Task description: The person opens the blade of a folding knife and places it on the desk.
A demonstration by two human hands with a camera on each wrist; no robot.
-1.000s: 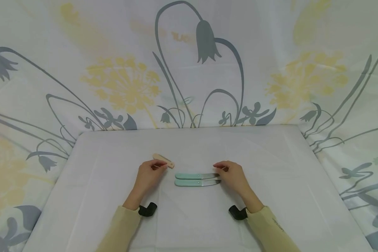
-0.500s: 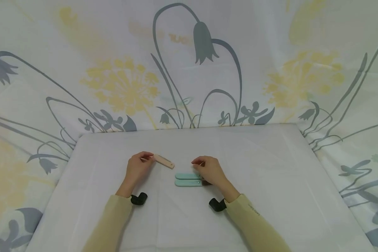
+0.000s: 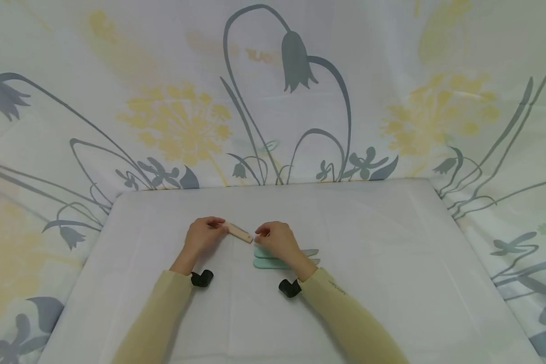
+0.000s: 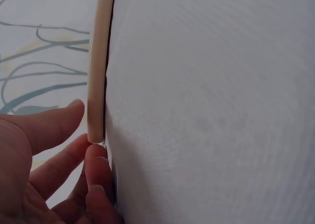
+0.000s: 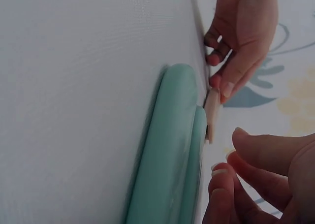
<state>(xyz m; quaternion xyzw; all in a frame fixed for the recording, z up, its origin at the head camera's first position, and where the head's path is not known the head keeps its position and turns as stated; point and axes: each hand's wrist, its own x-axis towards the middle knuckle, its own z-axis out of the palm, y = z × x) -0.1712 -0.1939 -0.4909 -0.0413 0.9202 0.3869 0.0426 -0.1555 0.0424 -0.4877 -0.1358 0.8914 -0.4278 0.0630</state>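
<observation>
A beige folding knife (image 3: 239,233), folded, lies slantwise on the white-covered table. My left hand (image 3: 202,235) is at its far left end. In the left wrist view the thumb (image 4: 66,118) is just off the beige handle (image 4: 100,66), and a fingertip is close against its end. My right hand (image 3: 278,239) hovers over two mint-handled knives, near the beige knife's right end. Its thumb (image 5: 261,147) and fingers are apart with nothing between them. The mint handles (image 5: 165,140) lie side by side. Their blades (image 3: 310,252) point right, partly hidden by my right hand and wrist.
White cloth covers the table (image 3: 382,283). Flower-printed fabric (image 3: 273,111) rises along its back edge and both sides. A black band piece (image 3: 202,278) sits at the left wrist, and another (image 3: 290,288) at the right.
My right hand has moved left, from the blade tips across to the mint handles. My left hand has shifted from over the beige knife's middle to its left end. The knives stay in place.
</observation>
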